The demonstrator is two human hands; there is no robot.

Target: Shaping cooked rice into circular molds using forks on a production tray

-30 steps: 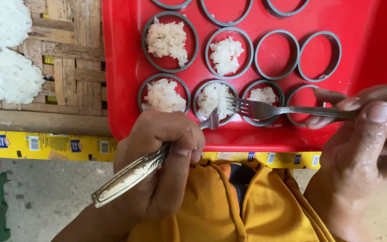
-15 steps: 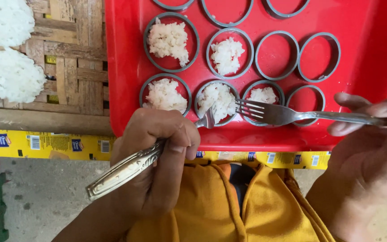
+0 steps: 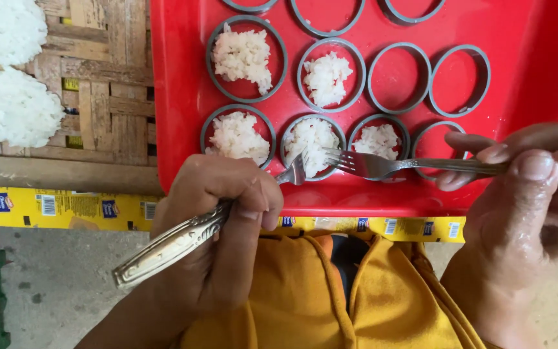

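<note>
A red tray (image 3: 524,45) holds several grey rings; some contain white rice, others show bare red. My left hand (image 3: 224,226) grips a silver fork (image 3: 182,239) whose tines touch the rice in the front middle ring (image 3: 313,139). My right hand (image 3: 531,194) holds a second fork (image 3: 382,165) level, its tines pointing left over the same ring's edge. The ring (image 3: 442,145) under my right fingers is partly hidden.
Two flat white rice cakes (image 3: 8,106) lie on a woven bamboo mat (image 3: 92,84) to the left of the tray. Yellow printed packaging (image 3: 66,207) runs under the tray's front edge. Orange cloth (image 3: 305,291) covers my lap, above a concrete floor.
The right-hand fork has slid left, its tines now over the front middle ring. The left fork's tines have moved up into that ring's rice.
</note>
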